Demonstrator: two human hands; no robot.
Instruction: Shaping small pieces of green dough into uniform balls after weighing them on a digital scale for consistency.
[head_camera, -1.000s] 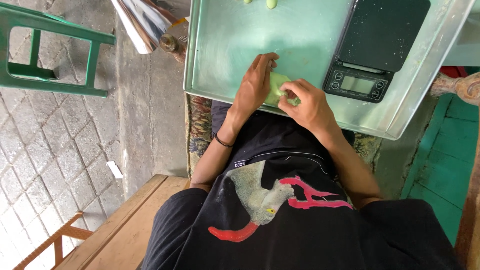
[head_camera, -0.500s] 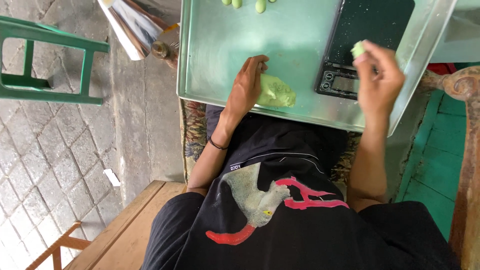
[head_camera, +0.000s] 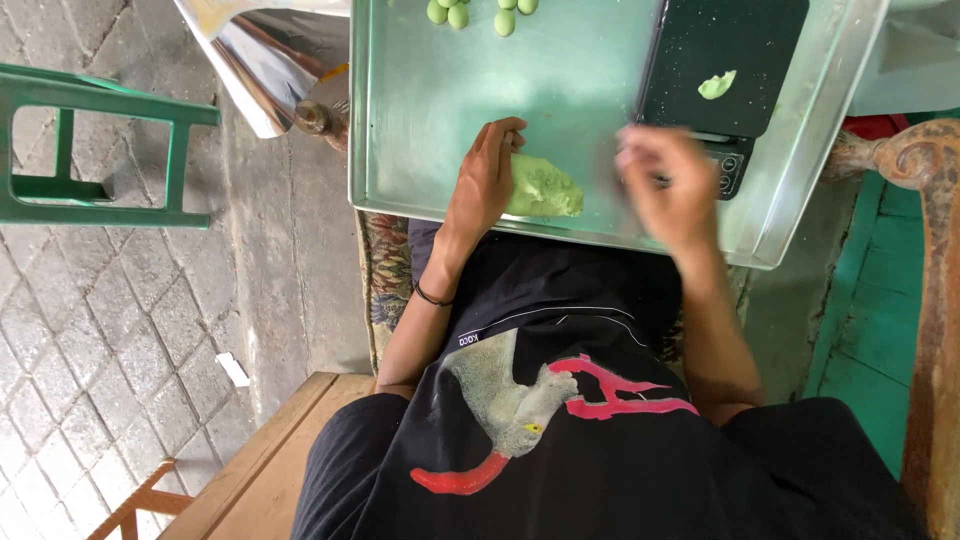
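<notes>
A lump of green dough (head_camera: 545, 188) lies near the front edge of a shallow metal tray (head_camera: 420, 110). My left hand (head_camera: 485, 178) rests flat against the lump's left side. My right hand (head_camera: 665, 185) is blurred with motion just in front of a black kitchen scale (head_camera: 730, 45), and nothing shows in its fingers. A small pinched piece of green dough (head_camera: 716, 85) sits on the scale's platform. Several small green dough balls (head_camera: 450, 14) lie at the tray's far edge.
A green plastic chair (head_camera: 90, 110) stands on the paved floor at the left. A shiny metal sheet (head_camera: 265, 60) and a brown bottle-like object (head_camera: 315, 118) sit beside the tray's left rim. A wooden bench (head_camera: 260, 470) is at lower left, and a worn wooden armrest (head_camera: 920, 170) at the right.
My right hand pulled a piece off the lump, carried it to the scale, left it there, and now draws back. My left hand stayed on the lump.
</notes>
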